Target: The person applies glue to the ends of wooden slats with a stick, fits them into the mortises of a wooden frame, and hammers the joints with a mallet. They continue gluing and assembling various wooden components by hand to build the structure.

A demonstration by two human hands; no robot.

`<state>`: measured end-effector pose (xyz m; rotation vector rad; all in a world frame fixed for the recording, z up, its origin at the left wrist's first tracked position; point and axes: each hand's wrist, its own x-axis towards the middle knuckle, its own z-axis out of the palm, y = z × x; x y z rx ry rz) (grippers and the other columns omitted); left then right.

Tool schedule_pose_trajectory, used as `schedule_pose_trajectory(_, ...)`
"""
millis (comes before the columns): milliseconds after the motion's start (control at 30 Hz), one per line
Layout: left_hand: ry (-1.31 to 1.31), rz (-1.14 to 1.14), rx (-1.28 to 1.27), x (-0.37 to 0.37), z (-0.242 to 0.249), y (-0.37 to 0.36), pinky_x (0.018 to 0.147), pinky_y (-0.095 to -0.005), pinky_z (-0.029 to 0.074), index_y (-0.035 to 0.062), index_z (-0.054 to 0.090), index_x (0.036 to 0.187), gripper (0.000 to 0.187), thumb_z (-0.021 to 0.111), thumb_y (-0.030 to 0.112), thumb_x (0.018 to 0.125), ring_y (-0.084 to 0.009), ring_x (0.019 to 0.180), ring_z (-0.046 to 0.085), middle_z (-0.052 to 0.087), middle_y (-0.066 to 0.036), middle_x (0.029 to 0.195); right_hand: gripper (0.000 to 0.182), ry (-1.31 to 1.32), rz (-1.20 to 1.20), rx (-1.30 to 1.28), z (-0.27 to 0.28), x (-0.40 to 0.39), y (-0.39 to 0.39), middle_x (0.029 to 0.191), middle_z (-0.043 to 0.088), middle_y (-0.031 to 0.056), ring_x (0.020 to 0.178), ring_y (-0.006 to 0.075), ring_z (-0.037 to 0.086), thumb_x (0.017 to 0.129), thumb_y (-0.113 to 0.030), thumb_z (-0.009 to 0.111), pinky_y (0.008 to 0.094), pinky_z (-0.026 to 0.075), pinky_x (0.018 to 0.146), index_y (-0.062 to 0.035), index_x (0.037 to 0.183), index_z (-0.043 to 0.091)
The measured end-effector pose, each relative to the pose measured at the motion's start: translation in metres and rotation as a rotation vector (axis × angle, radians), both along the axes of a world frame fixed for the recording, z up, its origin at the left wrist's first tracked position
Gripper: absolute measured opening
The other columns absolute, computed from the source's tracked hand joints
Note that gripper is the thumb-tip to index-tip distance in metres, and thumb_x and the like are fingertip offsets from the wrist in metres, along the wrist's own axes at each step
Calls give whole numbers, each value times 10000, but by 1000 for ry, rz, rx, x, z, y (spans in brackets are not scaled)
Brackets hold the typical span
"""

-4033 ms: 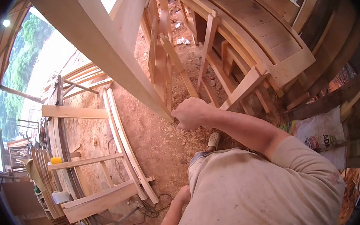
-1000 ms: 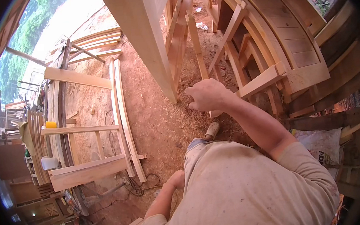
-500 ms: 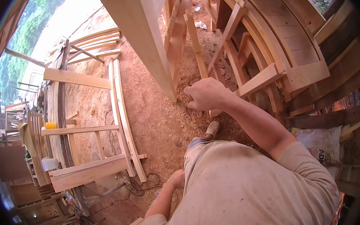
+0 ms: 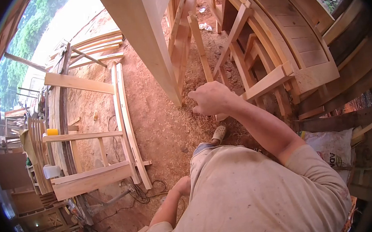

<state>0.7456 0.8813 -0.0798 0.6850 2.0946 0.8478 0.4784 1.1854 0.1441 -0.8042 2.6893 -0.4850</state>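
My right hand (image 4: 213, 98) is closed, knuckles up, at the near end of an upright wooden bar (image 4: 201, 48). A pale wooden end shows just below the hand, and the palm side is hidden. My left hand (image 4: 183, 186) hangs low beside my shirt (image 4: 245, 190), its fingers hidden from view. A large smooth wooden board (image 4: 143, 31) slants down to a point left of my right hand. Right of that hand stands curved, slatted wooden furniture (image 4: 293, 31) with a crossbar (image 4: 267, 84).
On the left, a wooden frame (image 4: 89, 175) leans by a workbench with a yellow roll (image 4: 52, 132) and a white roll (image 4: 52, 171). Black cables (image 4: 146, 192) lie on the dirt floor (image 4: 161, 140). A printed sack (image 4: 330, 147) is at the right, a shoe (image 4: 218, 135) below my right hand.
The view has shifted very slightly. Both hands stay in nearly the same places.
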Motion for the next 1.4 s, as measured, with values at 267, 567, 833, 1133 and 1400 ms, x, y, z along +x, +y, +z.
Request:
schedule_pose_trajectory(267,-1,15,-32,3,-8,-3,699,-453,512,91,667,852,290,695,303,656,-407,788,620,658,-209,830,340,12,16,2,-5,-3,0,902,686,182,920,339,663,794,-311,658,438,517,830,-27,982,658)
schedule_pose_trajectory(567,-66,45,-39,4,-16,-5,713,-433,516,80,677,880,280,687,278,681,-390,806,631,663,-209,849,364,-1,-6,0,-2,-3,3,910,683,191,928,346,659,787,-327,665,437,517,827,-22,985,655)
schedule_pose_trajectory(833,-58,26,-85,-2,0,0,714,-441,514,70,673,861,249,677,260,699,-396,799,626,659,-216,841,363,18,-8,0,-4,-1,3,907,686,185,930,338,661,785,-330,668,431,519,834,-25,982,659)
schedule_pose_trajectory(1133,-37,33,-36,3,-8,-4,708,-441,512,80,671,856,242,676,268,703,-397,800,625,658,-211,840,333,10,-5,1,-4,-1,0,913,687,181,933,335,662,797,-308,652,434,517,839,-31,982,659)
schedule_pose_trajectory(1400,-48,21,-65,3,-8,-4,728,-437,512,82,671,874,265,686,275,692,-393,835,625,666,-203,878,325,-4,-5,-18,-6,-1,-4,929,686,173,949,331,657,800,-307,644,433,516,844,-42,987,653)
